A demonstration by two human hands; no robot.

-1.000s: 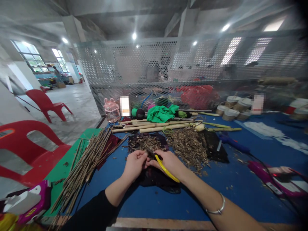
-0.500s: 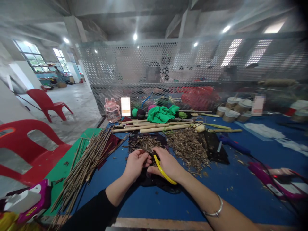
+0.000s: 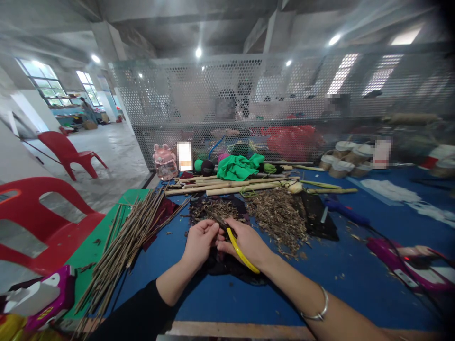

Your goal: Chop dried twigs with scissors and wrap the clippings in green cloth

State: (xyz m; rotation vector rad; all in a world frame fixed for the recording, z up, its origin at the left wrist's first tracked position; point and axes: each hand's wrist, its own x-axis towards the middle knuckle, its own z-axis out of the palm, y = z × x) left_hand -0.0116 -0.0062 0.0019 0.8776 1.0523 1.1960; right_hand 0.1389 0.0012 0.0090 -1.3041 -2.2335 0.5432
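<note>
Presently, with the large chip heap [image 3: 279,215] as reference: the yellow-handled cutters [image 3: 243,253] are just to its near left, gripped in the right hand [image 3: 250,241], whose fingers are wrapped about the handle; the dark blades point toward the left hand [image 3: 201,241]. Fingers of the left hand are bent in close to the thumb beside the blades; how tightly they close, and on what, cannot be told. Dark cloth [image 3: 216,267] lies under both hands, left of the heap, with a second scatter of brown pieces [image 3: 215,208] on its far part. Counter [image 3: 227,298] surface: blue around the heap, strewn with small crumbs, and edged with wood on the near side. Well left of the heap, a bundle of thin sticks [image 3: 122,255] lies slantwise, partly over a green surface [image 3: 83,255]. Just beyond the heap, pale poles [image 3: 249,188] lie crosswise, with a crumpled green cloth [image 3: 240,168] on top of some. Right of it, a blue glue gun [image 3: 348,213]; far right, lidded tubs [image 3: 344,161]. Room: a perforated metal screen [image 3: 195,104] stands beyond the heap; far left of it, two red chairs [image 3: 71,151] on a grey, shiny floor [image 3: 117,151], with tall windows [image 3: 50,83] behind. Lamps [image 3: 198,52] are lit on the concrete ceiling.
</note>
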